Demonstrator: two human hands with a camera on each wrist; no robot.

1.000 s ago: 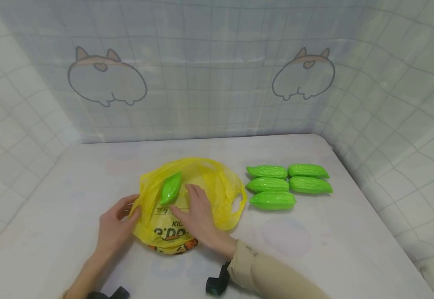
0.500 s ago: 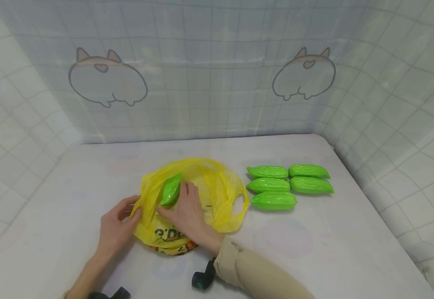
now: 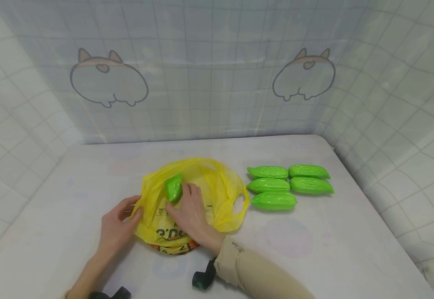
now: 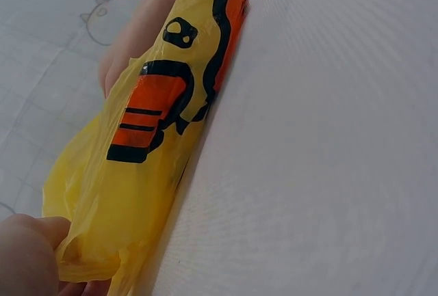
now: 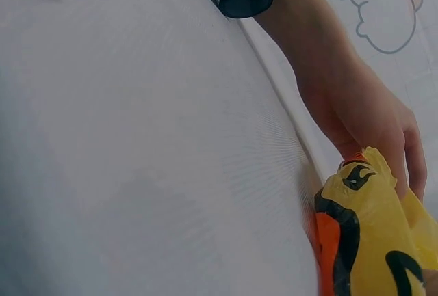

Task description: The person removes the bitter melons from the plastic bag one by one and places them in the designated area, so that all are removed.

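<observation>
A yellow plastic bag (image 3: 224, 207) with dark and orange print lies with its mouth spread toward me in the head view. My left hand (image 3: 117, 226) pinches the bag's left edge between thumb and fingers. The thumb and part of the same hand (image 4: 31, 251) show at the lower left of the left wrist view. Inside the mouth is a glossy green bitter melon (image 3: 173, 187), tilted against the left wall. My right hand (image 3: 192, 211) reaches in over the front, its thumb at the melon's lower end and its fingers along the right side, gripping it.
Several more green bitter melons (image 3: 273, 201) lie in two neat columns right of the bag. Pale grid-patterned cloth walls (image 3: 209, 83) enclose the white table (image 3: 292, 253) at the back and sides. A black camera (image 3: 203, 277) is strapped below the right wrist.
My right hand has moved left to the bitter melon and closed on it, and the melon has turned more upright and shifted slightly right. My left hand keeps its hold on the bag.
</observation>
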